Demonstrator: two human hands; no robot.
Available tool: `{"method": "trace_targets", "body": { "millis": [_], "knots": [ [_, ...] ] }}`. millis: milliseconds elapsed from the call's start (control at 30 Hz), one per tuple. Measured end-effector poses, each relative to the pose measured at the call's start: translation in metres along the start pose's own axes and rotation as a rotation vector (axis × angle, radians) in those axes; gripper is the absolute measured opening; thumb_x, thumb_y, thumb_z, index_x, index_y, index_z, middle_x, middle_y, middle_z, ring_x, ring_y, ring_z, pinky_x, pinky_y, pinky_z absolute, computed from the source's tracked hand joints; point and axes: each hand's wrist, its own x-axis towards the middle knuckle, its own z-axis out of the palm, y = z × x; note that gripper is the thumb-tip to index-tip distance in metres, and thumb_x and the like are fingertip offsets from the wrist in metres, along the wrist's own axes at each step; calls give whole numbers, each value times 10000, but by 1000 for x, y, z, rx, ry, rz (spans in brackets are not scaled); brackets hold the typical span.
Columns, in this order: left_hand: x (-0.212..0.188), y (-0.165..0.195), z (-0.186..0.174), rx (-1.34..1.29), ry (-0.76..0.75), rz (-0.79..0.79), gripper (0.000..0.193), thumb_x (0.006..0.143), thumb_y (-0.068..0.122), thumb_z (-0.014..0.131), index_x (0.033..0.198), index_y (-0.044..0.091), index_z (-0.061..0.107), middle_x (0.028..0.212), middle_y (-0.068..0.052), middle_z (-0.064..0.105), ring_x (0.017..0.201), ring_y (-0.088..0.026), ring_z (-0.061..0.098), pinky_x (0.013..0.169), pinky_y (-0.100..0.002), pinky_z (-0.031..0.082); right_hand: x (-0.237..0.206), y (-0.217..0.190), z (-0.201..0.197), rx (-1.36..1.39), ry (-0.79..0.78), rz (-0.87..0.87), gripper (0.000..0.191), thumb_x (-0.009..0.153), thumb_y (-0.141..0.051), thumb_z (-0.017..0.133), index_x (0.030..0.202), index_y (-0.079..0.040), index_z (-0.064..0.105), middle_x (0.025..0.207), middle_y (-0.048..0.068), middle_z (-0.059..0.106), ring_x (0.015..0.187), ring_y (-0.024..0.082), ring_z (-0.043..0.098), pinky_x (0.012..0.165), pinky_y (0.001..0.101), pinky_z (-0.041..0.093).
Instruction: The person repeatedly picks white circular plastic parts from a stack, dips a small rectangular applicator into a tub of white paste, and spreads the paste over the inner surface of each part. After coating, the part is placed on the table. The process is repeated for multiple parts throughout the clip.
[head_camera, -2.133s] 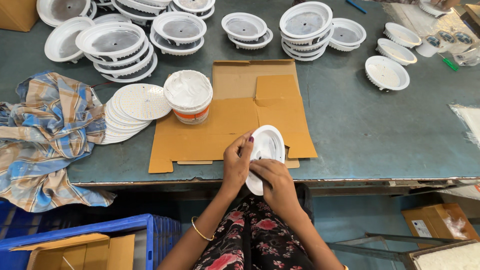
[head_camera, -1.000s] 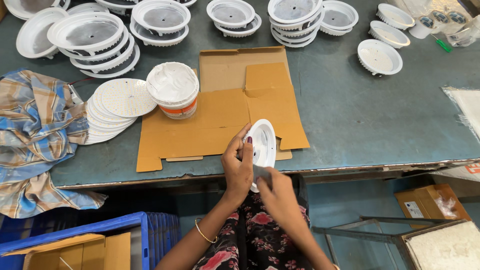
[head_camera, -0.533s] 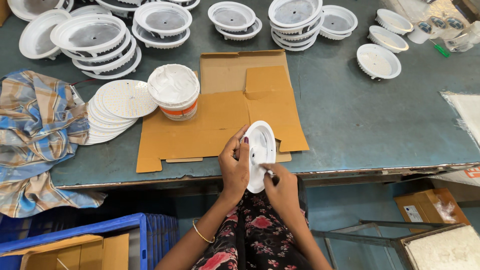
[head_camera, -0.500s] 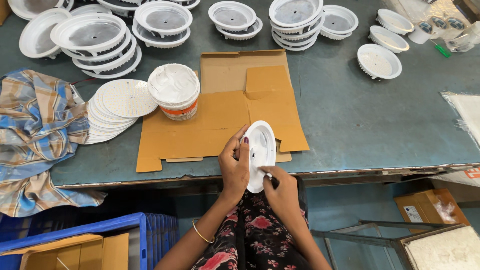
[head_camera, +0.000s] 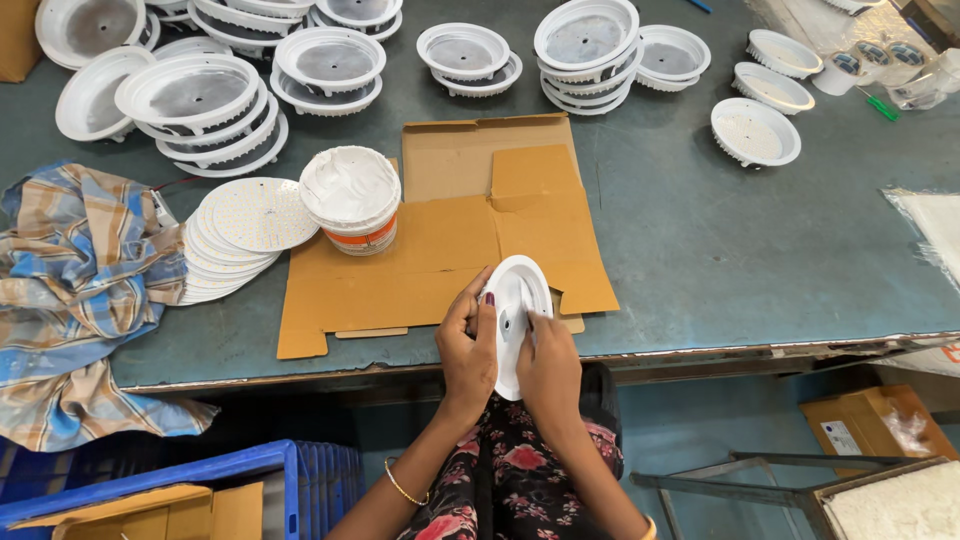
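Over the near edge of the table I hold a round white lamp housing (head_camera: 517, 305), tilted so its inside faces right. My left hand (head_camera: 466, 352) grips its left rim with the fingers curled round the back. My right hand (head_camera: 548, 368) is against its lower right side, with the fingertips pressed into the hollow near the centre. Whether the right fingers pinch a small tool I cannot tell. The housing hangs just above the front edge of a flattened brown cardboard sheet (head_camera: 440, 250).
A white tub with an orange band (head_camera: 351, 199) stands on the cardboard. A fanned stack of white round boards (head_camera: 240, 232) lies to its left, beside a checked cloth (head_camera: 70, 290). Stacks of white housings (head_camera: 200, 105) fill the back. A blue crate (head_camera: 170, 490) sits below.
The housing has turned more upright in my hands and my right hand has slid from under it to its inner face. The view has shifted slightly.
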Motion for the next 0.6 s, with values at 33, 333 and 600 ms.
{"method": "trace_targets", "body": {
  "millis": [33, 333, 600],
  "knots": [
    [-1, -1, 0, 22, 5, 2, 358, 1004, 65, 568, 1328, -59, 656, 741, 82, 398, 625, -11, 271, 532, -207, 280, -6, -1, -3, -18, -36, 28, 285, 899, -31, 615, 1167, 39, 684, 1098, 209, 690, 1037, 403, 648, 880, 456, 519],
    [-7, -2, -1, 102, 25, 2, 293, 1019, 79, 558, 1247, -74, 659, 1246, -37, 693, 647, -23, 337, 557, -213, 358, 25, 18, -16, 148, -47, 200, 229, 931, -136, 629, 998, 73, 697, 859, 255, 723, 830, 426, 716, 731, 449, 556],
    [-13, 3, -3, 82, -8, 43, 376, 1038, 130, 545, 1367, -34, 622, 1269, -114, 710, 977, -53, 599, 860, -228, 510, 61, 1, -17, 184, -207, 215, 233, 927, -172, 643, 949, 56, 685, 769, 242, 689, 720, 409, 699, 667, 445, 534]
  ]
}}
